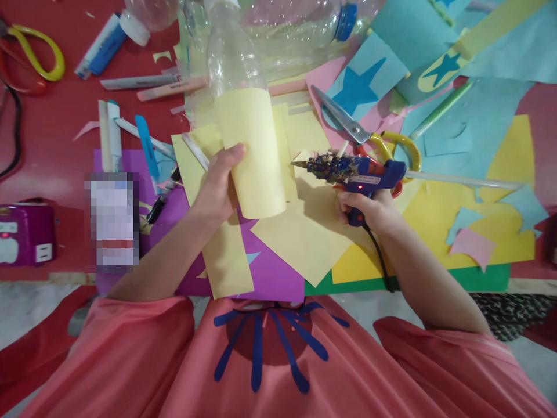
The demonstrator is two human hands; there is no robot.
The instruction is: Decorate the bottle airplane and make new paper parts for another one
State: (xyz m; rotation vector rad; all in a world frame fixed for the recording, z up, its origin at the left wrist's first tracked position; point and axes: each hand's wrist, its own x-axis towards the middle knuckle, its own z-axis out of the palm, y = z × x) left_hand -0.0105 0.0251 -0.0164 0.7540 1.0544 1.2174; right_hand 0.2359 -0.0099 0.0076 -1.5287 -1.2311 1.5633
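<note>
My left hand [221, 180] is wrapped round a clear plastic bottle [235, 58] whose lower part is covered by a pale yellow paper sleeve [256, 157]. The bottle tilts slightly, its white cap pointing away from me. In my right hand [369, 209] is a blue hot glue gun [365, 177] with a small red light lit. Its nozzle points left, a short gap from the sleeve, and dark clumped residue coats its front. A long clear glue stick [465, 180] juts from the back. Under both hands lie pale yellow paper sheets [308, 244].
Scissors [348, 119] with yellow and red handles lie beyond the glue gun. Blue paper pieces with stars [357, 87] sit at upper right. More bottles [296, 23] lie at the back. Markers [113, 133], a blurred phone-like rectangle [114, 223] and a purple socket box [28, 235] are left.
</note>
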